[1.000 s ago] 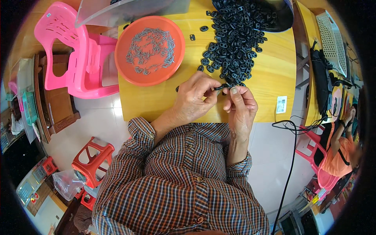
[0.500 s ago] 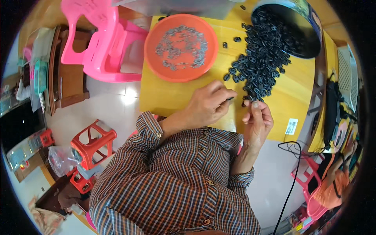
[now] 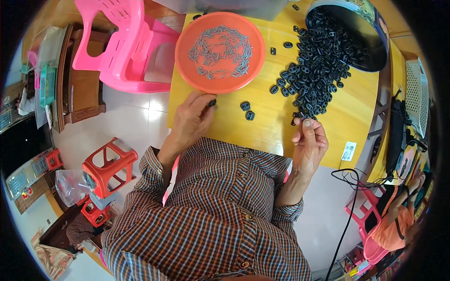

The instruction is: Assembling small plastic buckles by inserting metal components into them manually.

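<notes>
My left hand [image 3: 191,117] is just below the rim of an orange bowl [image 3: 183,70], thumb and fingers closed on a small black cord lock [image 3: 212,102]. Many thin grey metal bits, like small springs or pins, lie in that bowl. At the near end of a heap of black oval two-holed cord locks [image 3: 311,75], my right hand [image 3: 310,140] has its thumb and fingertips pinched together. What they hold is too small to make out. Two loose cord locks [image 3: 247,111] rest on the yellow table [image 3: 276,140] between my hands.
The heap spills from a tipped dark round tin [image 3: 375,58] at the far right. Behind the bowl stands a translucent bin [image 3: 234,5]. A pink chair [image 3: 122,56] is left of the table, with a red stool [image 3: 110,166] nearer. Another person [image 3: 396,225] sits at right.
My left hand has moved left from beside my right hand to the bowl's near edge, carrying a black cord lock. Two cord locks now show on the table. My right hand has barely moved.
</notes>
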{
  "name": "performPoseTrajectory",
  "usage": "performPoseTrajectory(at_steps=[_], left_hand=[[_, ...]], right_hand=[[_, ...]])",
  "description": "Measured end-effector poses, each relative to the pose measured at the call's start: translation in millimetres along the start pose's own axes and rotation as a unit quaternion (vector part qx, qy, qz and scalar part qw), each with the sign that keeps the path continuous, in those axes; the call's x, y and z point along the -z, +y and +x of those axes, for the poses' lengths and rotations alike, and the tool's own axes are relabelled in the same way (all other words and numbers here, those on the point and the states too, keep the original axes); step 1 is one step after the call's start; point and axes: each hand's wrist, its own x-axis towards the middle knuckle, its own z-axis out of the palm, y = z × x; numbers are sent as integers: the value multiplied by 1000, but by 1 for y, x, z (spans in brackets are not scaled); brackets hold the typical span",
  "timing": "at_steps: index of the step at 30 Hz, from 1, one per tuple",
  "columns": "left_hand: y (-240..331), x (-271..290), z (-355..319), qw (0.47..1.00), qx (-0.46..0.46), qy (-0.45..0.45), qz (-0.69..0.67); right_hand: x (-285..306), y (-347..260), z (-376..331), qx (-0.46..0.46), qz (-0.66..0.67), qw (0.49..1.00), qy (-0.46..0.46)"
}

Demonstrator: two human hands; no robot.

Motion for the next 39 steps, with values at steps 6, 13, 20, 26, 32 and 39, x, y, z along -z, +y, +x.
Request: performPoseTrajectory(at_steps=[6,13,20,26,32,39], left_hand=[[-6,8,-7,991,51,29,119],[3,5,-11,985,52,105,129],[46,-31,12,998,-64,-19,-12],[59,-67,43,984,-164,-2,63],[66,-89,57,973,-132,-6,192],[56,-99,62,967,-149,-5,206]], right_hand=[[4,-6,2,12,-1,1000,28],[16,-8,5,31,21,998,49],[20,-12,8,52,23,996,70],[22,-13,6,54,40,995,70],[14,-11,3,34,42,996,64],[10,-10,2,16,36,998,49]])
